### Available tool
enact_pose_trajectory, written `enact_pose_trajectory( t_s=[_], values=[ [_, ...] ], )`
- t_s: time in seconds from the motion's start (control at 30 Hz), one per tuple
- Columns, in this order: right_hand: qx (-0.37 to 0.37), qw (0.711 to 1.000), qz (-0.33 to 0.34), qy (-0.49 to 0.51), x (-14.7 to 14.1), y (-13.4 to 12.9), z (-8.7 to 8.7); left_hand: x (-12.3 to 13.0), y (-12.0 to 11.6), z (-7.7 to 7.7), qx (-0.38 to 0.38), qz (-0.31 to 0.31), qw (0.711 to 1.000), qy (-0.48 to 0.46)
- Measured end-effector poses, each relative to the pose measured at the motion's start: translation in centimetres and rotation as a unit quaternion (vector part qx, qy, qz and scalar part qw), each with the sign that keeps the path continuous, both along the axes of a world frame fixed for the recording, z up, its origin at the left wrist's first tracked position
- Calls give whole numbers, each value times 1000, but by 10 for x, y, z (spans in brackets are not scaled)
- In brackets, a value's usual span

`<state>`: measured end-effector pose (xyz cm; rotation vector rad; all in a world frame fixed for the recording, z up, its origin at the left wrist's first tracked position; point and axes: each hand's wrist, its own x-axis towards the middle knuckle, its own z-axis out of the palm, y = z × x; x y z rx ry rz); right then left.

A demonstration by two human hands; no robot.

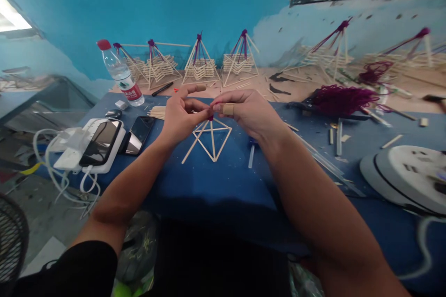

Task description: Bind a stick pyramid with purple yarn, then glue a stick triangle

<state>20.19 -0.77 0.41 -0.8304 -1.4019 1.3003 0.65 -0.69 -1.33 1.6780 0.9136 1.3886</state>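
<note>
A small pyramid frame of thin wooden sticks (213,141) stands on the blue table cover, with purple yarn (210,118) wound at its peak. My left hand (183,113) pinches the yarn there between thumb and a finger, its other fingers curved above. From the other side, my right hand (249,113) has its thumb and fingertips pressed together on the yarn, touching my left fingertips. Tan tape wraps a finger on each hand. The fingertips hide most of the knot. Just left of the frame, behind my left hand, lies a bundle of loose sticks (156,112).
Several finished stick structures with purple peaks, one nearby (200,62), line the wall. Left are a water bottle (127,83), phones (101,141) and white cables. Right lie a purple yarn heap (343,100), glue sticks (327,162) and a round power strip (407,176).
</note>
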Motion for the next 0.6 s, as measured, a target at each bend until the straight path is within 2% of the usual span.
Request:
enact_pose_trajectory(
  t_s=[0.27,0.4,0.6],
  values=[
    [9,1000,-20,-2,-2,-3,1,-3,1,-1,40,13,999,11],
    [27,999,-15,13,-4,-4,1,0,-3,3,29,14,999,-17],
    [63,998,-15,-21,-3,-5,0,0,-5,7,-6,30,998,-48]
  ],
)
